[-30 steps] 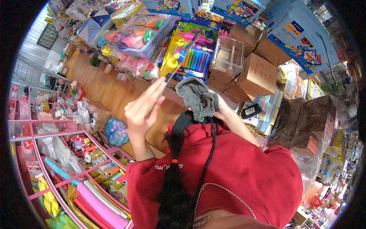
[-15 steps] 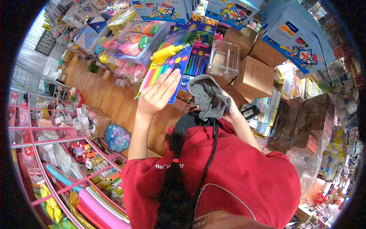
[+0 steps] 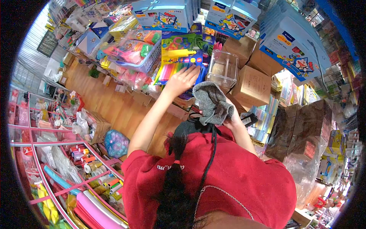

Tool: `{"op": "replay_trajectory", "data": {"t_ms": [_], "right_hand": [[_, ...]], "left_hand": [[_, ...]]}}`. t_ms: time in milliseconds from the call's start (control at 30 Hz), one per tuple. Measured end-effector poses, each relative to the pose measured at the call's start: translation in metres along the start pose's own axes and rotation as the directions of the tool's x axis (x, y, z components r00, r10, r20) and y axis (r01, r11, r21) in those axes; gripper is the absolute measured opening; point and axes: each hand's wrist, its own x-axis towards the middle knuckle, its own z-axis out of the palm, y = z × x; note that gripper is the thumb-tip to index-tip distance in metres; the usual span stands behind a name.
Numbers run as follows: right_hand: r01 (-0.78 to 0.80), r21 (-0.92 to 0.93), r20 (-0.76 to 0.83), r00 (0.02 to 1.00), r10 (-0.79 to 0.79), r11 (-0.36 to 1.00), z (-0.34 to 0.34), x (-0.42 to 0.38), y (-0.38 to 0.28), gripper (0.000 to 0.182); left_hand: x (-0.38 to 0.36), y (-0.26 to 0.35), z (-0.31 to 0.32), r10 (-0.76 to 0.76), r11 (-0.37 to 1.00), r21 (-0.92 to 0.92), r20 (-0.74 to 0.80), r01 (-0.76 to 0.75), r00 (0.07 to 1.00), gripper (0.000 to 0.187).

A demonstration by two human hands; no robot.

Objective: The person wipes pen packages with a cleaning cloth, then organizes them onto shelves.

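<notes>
L grip [image 3: 181, 81]: palm down, hand flat, fingers out straight and near each other, tips aimed fwd and to the R. It lies over the lower R part of the marker pack [image 3: 176, 71], not closed round anything. L arm reaches well fwd of the red sleeve [image 3: 139, 166], forearm slanting fwd & inward, elbow only slightly bent if at all; wrist roughly in line w/ forearm.

R grip [image 3: 233, 116]: narrow, holding the grey cloth [image 3: 213, 103], which is bunched & hangs over the inner side of the hand; most fingers hidden by it, so exact finger placement can't tell. R forearm angles fwd & inward, hand lower in view than L grip and nearer the body.

Marker pack: under L grip & running fwd of it, w/ colored markers just L of the fingers and a big yellow marker shape [image 3: 179, 53] fwd of the fingertips. Lavender basket [image 3: 148, 61] w/ bagged goods: fwd-L of L grip. Clear plastic box [image 3: 222, 70]: R of L grip, fwd of R grip. Cardboard box [image 3: 251, 86]: fwd-R of R grip. Dark item w/ white label [image 3: 248, 120]: just R of R grip. Blue crayon box [image 3: 164, 17]: farther fwd of L grip.
</notes>
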Motion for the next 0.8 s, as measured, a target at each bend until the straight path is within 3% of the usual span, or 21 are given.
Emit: {"op": "replay_trajectory", "data": {"t_ms": [200, 300, 567, 700, 800], "right_hand": [[0.036, 0.031, -0.009, 0.999, -0.035, 0.999, 0.010, -0.005, -0.006, 0.041], [0.052, 0.035, 0.016, 0.998, -0.053, 0.998, 0.011, -0.004, -0.006, 0.041], [0.105, -0.004, -0.027, 0.994, -0.105, 0.994, 0.012, -0.001, -0.001, 0.040], [0.121, -0.002, -0.120, 0.985, -0.121, 0.993, 0.004, 0.000, 0.005, 0.040], [0.124, -0.014, -0.088, 0.988, -0.125, 0.992, 0.004, -0.003, 0.004, 0.040]], "left_hand": [[-0.004, 0.009, 0.014, 0.013, 1.000, -0.015, 0.019, -0.013, 1.000, 0.038], [-0.010, 0.017, 0.031, -0.021, 0.997, -0.076, 0.136, 0.031, 0.990, 0.040], [-0.012, 0.016, 0.033, -0.033, 0.930, -0.352, 0.208, 0.106, 0.978, 0.045], [-0.014, 0.015, 0.040, 0.009, 0.952, -0.304, 0.146, 0.036, 0.989, 0.046], [-0.015, 0.013, 0.045, 0.011, 0.950, -0.310, 0.175, 0.044, 0.985, 0.048]]}}
